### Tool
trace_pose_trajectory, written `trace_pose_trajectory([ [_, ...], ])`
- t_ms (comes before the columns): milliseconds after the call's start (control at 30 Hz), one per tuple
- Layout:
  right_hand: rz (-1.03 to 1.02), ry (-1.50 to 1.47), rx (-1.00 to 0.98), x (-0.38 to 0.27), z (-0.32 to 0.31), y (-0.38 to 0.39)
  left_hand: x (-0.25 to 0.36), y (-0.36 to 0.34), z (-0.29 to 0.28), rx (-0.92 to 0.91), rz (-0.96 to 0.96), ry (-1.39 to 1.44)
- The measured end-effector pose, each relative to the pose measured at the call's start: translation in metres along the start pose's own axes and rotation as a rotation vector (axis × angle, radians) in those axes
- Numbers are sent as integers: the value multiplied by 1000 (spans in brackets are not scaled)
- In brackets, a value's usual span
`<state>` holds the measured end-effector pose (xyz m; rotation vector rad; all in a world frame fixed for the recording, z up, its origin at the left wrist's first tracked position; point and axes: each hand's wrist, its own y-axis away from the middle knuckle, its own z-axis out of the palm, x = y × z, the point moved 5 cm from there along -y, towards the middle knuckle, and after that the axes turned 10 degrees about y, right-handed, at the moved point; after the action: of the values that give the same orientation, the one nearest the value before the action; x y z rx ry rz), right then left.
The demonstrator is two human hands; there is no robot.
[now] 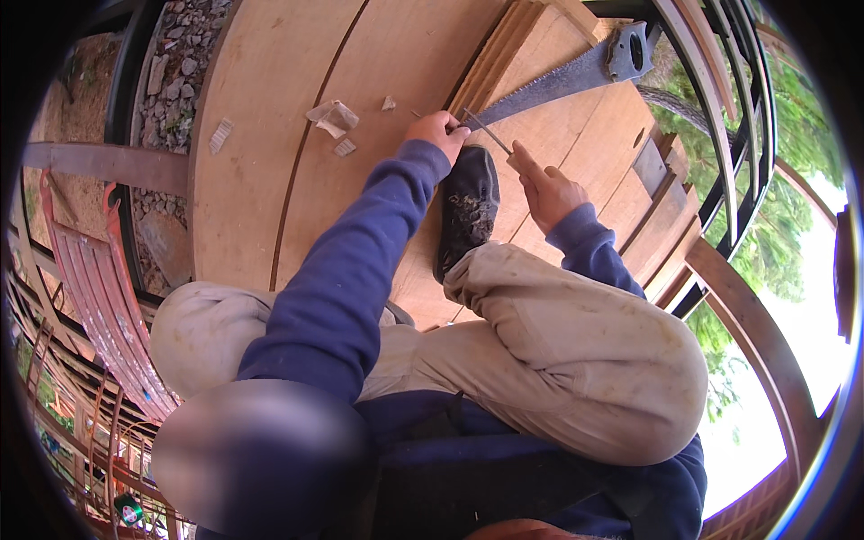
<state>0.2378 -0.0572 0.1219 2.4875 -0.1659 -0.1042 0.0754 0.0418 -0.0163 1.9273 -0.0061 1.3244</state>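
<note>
A handsaw [558,79] with a worn grey grip lies slanting across the boards, its handle at the far right and its narrow tip toward me. My left hand [436,137] is closed, thumb and fingers pinching the saw's tip end. In my right hand [551,194], closed with the index finger stretched along it, is a thin metal file [489,133] with a short light handle. The file crosses the blade close to the tip, beside my left fingertips. Just below them is the toe of my black shoe [471,198]. The exact contact between file and teeth is too small to make out.
Wide wooden boards [261,144] form the surface under me, with more planks stacked beneath the saw. Crumpled paper [333,118] and small scraps lie at the left. Dark metal railing [751,135] curves along the right, and a reddish slatted chair [94,279] stands at far left.
</note>
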Motion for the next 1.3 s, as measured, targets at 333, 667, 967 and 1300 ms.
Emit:
trace_pose_trajectory([
  [333,-27,38,-19,8,5,1,15,3,-2,11,-69,-17],
  [667,-67,15,65,8,1,-1,12,-1,1,5,-69,7],
  [967,-48,22,12,7,5,-1,9,-1,0,11,-52,18],
  [1300,7,28,-98,-14,-5,-46,11,1,3,9,-43,2],
])
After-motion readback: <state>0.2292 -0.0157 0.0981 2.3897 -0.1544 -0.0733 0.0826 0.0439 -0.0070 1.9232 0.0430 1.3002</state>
